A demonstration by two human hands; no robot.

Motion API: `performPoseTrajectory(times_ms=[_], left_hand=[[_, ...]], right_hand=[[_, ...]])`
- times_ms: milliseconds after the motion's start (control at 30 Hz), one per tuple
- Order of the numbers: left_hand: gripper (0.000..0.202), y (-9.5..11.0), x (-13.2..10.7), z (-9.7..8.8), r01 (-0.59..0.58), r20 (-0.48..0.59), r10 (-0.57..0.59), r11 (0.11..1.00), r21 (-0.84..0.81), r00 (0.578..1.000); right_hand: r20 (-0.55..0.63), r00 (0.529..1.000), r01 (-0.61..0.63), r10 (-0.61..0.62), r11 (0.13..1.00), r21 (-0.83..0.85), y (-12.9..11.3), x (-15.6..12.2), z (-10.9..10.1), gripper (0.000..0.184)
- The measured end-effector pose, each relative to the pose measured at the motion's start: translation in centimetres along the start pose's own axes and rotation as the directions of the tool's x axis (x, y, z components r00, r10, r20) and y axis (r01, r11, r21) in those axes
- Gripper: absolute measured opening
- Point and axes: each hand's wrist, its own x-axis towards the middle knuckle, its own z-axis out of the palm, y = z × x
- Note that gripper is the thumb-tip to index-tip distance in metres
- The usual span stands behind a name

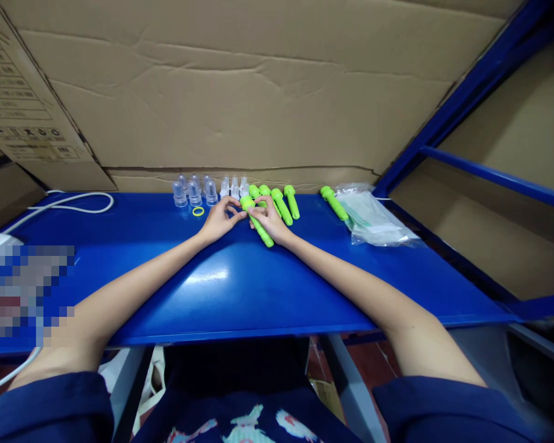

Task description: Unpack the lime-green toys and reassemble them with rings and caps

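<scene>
- Your left hand [219,219] sits just above the middle of the frame, fingers curled, with thumb and forefinger pinched at the top end of a green plastic handle [257,223].
- Your right hand [268,220] lies just right of it, fingers bent over the same handle and pressing it against the blue table [240,289]; the handle's lower end sticks out below your palm, slanting down to the right.
- Both hands meet at the handle's upper tip; whether something small is held between the fingertips there, you cannot tell.
- Just above your right hand lies a row of green handles [284,203], close together.
- One more green piece [334,203] lies apart, further right, touching a clear plastic bag [373,219].
- Above your left hand stands a cluster of clear caps [194,190], with white nozzles [234,186] beside them to the right.
- A yellow ring [198,211] lies flat just left of your left fingertips.
- A white cable [74,202] loops at the left of the frame.
</scene>
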Motion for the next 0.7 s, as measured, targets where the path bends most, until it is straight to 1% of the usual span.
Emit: performPoseTrajectory(times_ms=[133,167,300,367,533,700], left_hand=[[0.028,-0.19,0.06,0.04,-0.024,0.014,0.025,0.999,-0.024,1.000],[0.028,-0.16,0.05,0.03,-0.034,0.009,0.034,0.999,-0.028,0.999],[0.028,0.20,-0.04,-0.09,-0.066,-0.033,0.065,0.997,-0.030,0.997],[0.029,0.36,-0.07,-0.15,-0.079,-0.045,0.077,0.997,-0.027,0.996],[0.030,0.34,-0.05,-0.22,-0.099,-0.050,0.098,0.995,-0.016,0.994],[0.025,0.49,-0.16,-0.31,-0.137,-0.070,0.137,0.991,0.010,0.988]], right_hand=[[-0.014,0.999,-0.048,0.048,0.999,-0.006,-0.11,-0.03,0.21,0.058],[-0.014,0.998,-0.058,0.058,0.998,-0.010,-0.15,-0.01,0.20,0.057],[0.008,0.996,-0.086,0.086,0.995,-0.040,-0.39,0.10,0.00,0.047],[0.025,0.994,-0.102,0.104,0.993,-0.054,-0.44,0.18,-0.11,0.045],[0.084,0.986,-0.136,0.143,0.988,-0.079,-0.27,0.40,-0.27,0.054],[0.096,0.984,-0.132,0.148,0.979,-0.157,-0.31,0.41,-0.33,0.061]])
